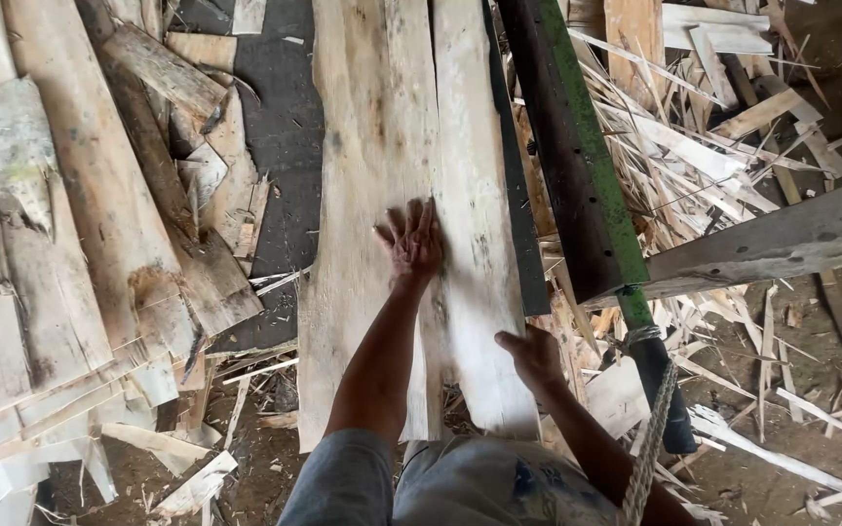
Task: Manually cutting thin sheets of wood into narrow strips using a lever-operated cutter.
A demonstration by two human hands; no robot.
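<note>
— Where's the plank?
— Lengthwise across a dirt floor littered with offcuts and splinters, beside a green-edged beam.
— And the hands?
— Left hand pressed flat on it, fingers spread; right hand curled over its right edge.

Loads of rough offcut slabs are piled on the left, splintered scraps heaped on the right, a green-edged beam laid between, rope tied at its end.
</note>
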